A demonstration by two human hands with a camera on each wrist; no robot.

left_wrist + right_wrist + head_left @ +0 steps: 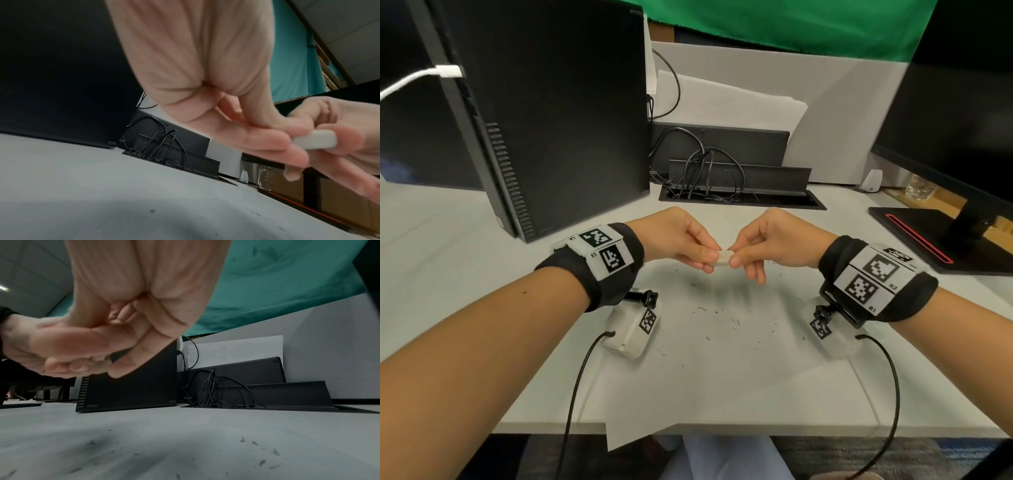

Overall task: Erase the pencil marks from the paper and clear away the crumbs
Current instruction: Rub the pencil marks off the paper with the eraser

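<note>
A small white eraser [723, 257] is held in the air just above the far edge of the paper [722, 370]. My left hand [709, 257] pinches its left end and my right hand [737, 260] pinches its right end. The left wrist view shows the eraser [314, 140] between the fingertips of both hands. In the right wrist view the fingers [123, 368] are curled and the eraser is hidden. Dark eraser crumbs [736, 322] are scattered over the paper's middle and right side, and the crumbs [261, 463] show close up under the right wrist. Faint grey smudges remain on the paper below the hands.
A black computer tower [551, 120] stands at the back left. An open cable tray [739, 195] with tangled leads lies behind the hands. A monitor base [921, 236] sits at the right. A corner of the paper overhangs the desk's front edge [808, 430].
</note>
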